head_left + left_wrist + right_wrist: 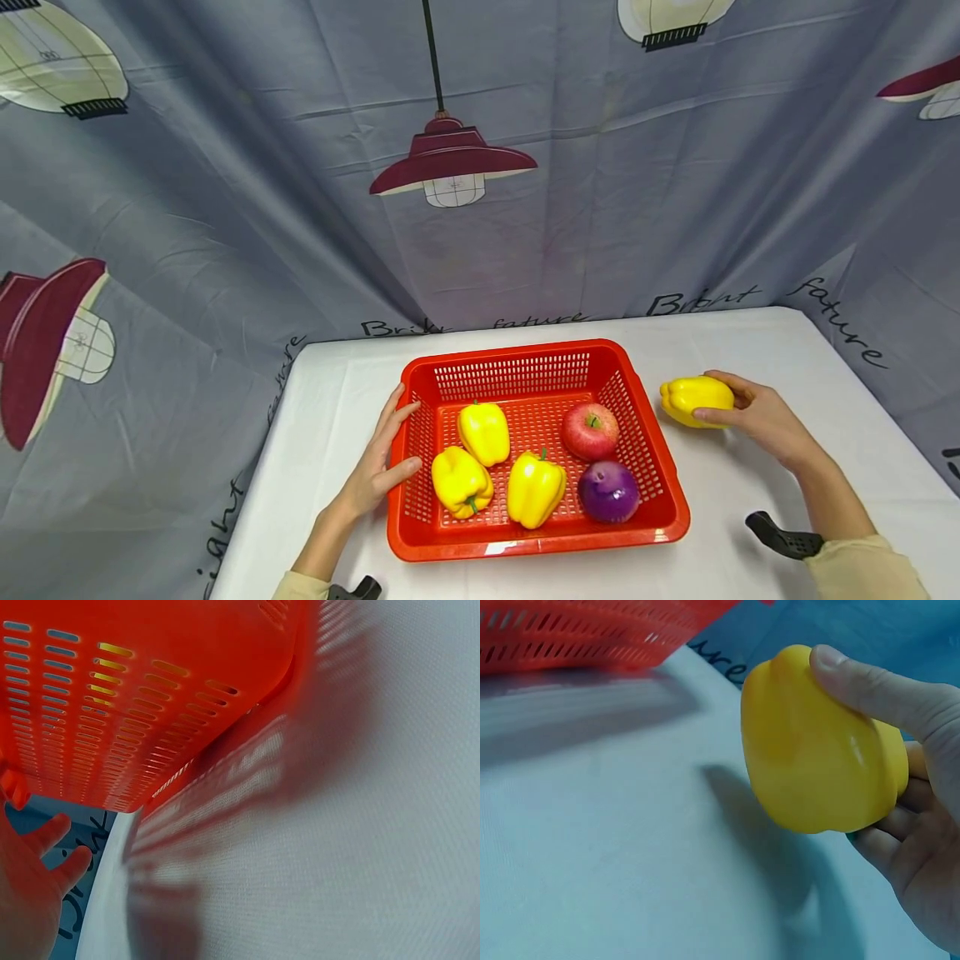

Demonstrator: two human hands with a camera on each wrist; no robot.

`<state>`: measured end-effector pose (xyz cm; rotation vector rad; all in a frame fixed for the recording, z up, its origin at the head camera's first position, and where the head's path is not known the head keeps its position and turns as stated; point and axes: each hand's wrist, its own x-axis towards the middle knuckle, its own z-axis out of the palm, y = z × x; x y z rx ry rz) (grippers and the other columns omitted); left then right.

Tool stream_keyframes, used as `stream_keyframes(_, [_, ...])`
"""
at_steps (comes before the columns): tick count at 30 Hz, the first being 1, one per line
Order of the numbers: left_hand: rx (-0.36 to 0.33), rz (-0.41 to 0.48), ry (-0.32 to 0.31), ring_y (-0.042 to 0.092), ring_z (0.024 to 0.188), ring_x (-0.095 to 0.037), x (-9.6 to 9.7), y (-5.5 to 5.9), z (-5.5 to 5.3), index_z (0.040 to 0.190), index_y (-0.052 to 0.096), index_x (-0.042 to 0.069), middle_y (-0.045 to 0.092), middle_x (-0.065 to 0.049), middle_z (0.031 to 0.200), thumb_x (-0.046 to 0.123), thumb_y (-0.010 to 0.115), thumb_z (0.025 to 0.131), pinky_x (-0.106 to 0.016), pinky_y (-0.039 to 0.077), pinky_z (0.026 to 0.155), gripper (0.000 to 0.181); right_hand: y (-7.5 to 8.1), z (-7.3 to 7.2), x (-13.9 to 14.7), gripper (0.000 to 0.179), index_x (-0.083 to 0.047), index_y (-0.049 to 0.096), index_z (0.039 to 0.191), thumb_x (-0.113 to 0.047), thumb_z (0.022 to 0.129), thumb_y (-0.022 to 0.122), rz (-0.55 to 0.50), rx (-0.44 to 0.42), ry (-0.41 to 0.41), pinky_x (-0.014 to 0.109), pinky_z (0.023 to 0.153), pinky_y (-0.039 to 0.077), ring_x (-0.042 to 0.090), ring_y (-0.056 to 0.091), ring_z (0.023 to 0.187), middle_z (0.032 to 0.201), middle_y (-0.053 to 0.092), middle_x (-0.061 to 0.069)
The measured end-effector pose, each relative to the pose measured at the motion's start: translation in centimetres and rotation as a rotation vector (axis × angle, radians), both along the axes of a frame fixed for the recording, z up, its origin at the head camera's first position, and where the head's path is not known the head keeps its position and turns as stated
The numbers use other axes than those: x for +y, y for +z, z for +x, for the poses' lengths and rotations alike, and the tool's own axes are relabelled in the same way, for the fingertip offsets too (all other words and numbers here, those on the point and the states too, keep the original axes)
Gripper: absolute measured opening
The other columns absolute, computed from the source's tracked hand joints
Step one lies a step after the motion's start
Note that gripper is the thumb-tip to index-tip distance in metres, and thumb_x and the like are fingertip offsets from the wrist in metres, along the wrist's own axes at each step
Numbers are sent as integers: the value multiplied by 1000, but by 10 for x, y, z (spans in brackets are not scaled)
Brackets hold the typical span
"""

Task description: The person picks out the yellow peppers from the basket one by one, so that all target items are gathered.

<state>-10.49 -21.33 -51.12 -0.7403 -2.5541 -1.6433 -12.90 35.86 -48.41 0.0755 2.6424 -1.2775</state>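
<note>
Behind everything, curtain (622,225): we see folded grey-blue cloth, printed with dark-red hanging lamps (453,154) and black lettering (705,300).
White table (750,342): we look down on a pale surface that reaches back to the cloth.
Red basket (540,546): we find it upright on the table, with slotted walls, a perforated floor and five pieces of produce inside.
Left hand (373,475): we see it at the basket's left side, thumb and index finger over the rim, other fingers loosely extended outside; it touches the basket without clasping it.
Right hand (757,417): we see it to the right of the basket, gripping one piece, thumb on one side and fingers round the other; a beige sleeve (866,571) and a black strap (783,537) show at this arm.
Held pepper (693,400): we see it yellow and glossy, near the basket's right wall but apart from it; we cannot tell whether it touches the table.
Apple (590,431): we spot it, red, in the basket's right half.
Loose yellow peppers (536,490): we count three, grouped toward the basket's left and centre.
Round purple produce (609,492): we see it just in front of the apple.
</note>
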Motion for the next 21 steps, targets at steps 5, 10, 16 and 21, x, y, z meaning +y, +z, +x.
stream_keyframes(5, [6,2,3,12,151,-33,0,-1,0,152,39,5,5,0,169,25,61,86,-69,28,107,73,-8,-2,-1,92,5,37,151,-47,87,77,15,5,5,60,96,40,43,45,122,140,48,32])
stream_keyframes(10, [8,9,-5,11,151,-33,1,-1,-1,152,38,4,4,0,169,25,62,86,-70,26,107,73,-8,-6,-3,93,7,37,150,-48,86,77,60,-5,21,61,95,42,44,46,120,139,48,33])
stream_keyframes(16, [0,10,-6,13,151,-33,0,-1,0,152,38,5,3,-1,169,23,62,86,-68,30,105,72,-6,-12,-5,93,9,34,150,-48,89,74,115,3,95,69,96,39,47,46,120,141,45,35])
stream_keyframes(21, [4,0,0,13,150,-35,1,0,1,153,39,7,4,-3,169,21,61,86,-67,31,105,72,-7,-16,-2,90,10,33,151,-46,91,71,135,18,139,70,96,38,47,46,120,141,45,36])
